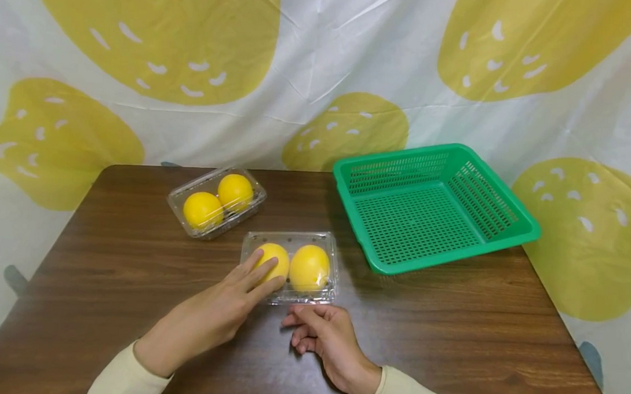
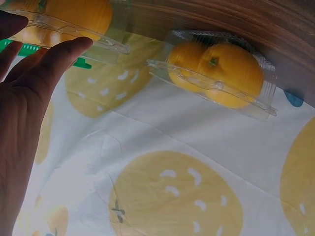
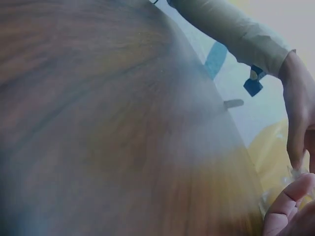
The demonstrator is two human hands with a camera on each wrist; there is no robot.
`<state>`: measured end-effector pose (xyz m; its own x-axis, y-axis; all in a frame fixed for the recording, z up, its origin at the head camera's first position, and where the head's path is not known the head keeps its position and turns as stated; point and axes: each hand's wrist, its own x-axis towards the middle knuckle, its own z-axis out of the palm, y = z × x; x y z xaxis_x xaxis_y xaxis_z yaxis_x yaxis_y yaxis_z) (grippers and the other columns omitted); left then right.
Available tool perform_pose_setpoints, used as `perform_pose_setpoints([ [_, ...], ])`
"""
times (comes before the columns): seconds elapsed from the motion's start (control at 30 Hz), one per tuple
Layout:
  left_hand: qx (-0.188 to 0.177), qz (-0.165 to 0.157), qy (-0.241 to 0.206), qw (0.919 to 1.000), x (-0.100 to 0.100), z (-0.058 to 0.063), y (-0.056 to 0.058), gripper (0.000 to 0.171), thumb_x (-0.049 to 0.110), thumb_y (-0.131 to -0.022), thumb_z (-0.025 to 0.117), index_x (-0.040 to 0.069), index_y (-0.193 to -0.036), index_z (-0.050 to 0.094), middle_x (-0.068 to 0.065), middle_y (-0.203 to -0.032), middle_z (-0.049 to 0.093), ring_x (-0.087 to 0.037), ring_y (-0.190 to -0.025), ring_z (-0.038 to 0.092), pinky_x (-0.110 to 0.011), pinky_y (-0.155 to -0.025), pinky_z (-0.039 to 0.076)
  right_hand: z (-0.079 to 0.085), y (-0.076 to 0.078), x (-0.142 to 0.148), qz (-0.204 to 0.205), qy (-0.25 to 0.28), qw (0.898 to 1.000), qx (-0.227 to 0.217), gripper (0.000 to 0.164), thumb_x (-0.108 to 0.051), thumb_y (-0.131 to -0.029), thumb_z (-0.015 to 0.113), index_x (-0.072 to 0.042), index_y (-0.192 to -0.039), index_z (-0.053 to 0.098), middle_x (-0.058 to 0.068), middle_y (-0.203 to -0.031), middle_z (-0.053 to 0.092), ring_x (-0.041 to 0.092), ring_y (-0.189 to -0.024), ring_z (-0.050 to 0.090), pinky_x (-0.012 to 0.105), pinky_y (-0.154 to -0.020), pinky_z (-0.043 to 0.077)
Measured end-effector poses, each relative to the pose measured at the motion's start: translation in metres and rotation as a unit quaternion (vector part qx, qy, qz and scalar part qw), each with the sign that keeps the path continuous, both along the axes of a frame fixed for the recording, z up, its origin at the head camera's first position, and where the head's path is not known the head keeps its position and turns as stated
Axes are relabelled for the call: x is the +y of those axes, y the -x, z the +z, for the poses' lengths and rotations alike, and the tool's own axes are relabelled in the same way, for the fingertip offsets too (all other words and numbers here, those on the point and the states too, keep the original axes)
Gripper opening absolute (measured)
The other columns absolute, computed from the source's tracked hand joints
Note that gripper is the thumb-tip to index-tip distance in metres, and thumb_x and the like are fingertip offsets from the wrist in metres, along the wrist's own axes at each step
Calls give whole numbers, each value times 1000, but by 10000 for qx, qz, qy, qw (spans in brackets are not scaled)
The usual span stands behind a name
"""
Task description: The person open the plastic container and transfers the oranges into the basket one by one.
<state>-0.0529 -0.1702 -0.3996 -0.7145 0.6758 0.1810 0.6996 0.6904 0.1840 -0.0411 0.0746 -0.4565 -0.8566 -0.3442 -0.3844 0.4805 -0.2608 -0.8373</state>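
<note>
And here we are at the centre of the frame, where a clear plastic box sits on the brown table, 2 yellow fruits inside! The left hand is on it, fingers spread and lying across the lid above the fruit on the left, not gripping. The right hand is just below the near edge, fingers loosely curled, clasping nothing that shows; whether its fingertips brush the rim is hard to tell from here. The hands are apart, but near each other. Upper left, a 2nd box with 2 more fruits; upper right, a green basket. Now, the handling: this looks a light, thin shell, smooth and likely slippery, apt to flex or crack if squeezed, with round fruit that may roll. Best hold? Both short ends, low down, level, no pinching the lid
</note>
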Motion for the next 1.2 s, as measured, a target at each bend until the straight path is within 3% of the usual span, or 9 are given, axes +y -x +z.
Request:
perform_pose_setpoints([
  [0.2, 24, -24, -25, 10000, -2, -1, -2, 90, -22, -79, 82, 11, -157, 54, -25, -167, 49, -47, -160, 36, -49, -108, 61, -2, -2, -15, 63, 189, 9998, 11, 35, -16, -106, 71, 14, -124, 70, 10, -98, 82, 7, -64, 66, 17, -56, 56],
  [0.6, 28, -79, 28, 10000, -2, -1, -1, 96, -23, -73, 85, 11, -157, 54, -24, -166, 49, -49, -160, 35, -50, -113, 58, -7, -4, -40, 25, 326, 9995, -3, 32, -14, -106, 70, 14, -121, 70, 11, -97, 81, 6, -64, 66, 16, -55, 55],
  [0.8, -55, -16, -87, 9999, -2, -3, 0, 87, -21, -78, 84, 7, -156, 57, -25, -167, 48, -50, -158, 38, -54, -112, 58, -7, -5, -50, -80, 449, 9990, 1, 25, -13, -107, 69, 10, -112, 72, 10, -94, 80, 6, -62, 65, 16, -53, 54],
  [1.2, -350, 68, -168, 9992, -1, -3, 0, 83, -14, -83, 88, 7, -158, 57, -24, -170, 44, -50, -161, 34, -55, -108, 60, -7, -7, -64, -109, 552, 9984, 19, 30, -18, -108, 68, 11, -110, 75, 10, -91, 79, 6, -60, 63, 16, -51, 52],
])
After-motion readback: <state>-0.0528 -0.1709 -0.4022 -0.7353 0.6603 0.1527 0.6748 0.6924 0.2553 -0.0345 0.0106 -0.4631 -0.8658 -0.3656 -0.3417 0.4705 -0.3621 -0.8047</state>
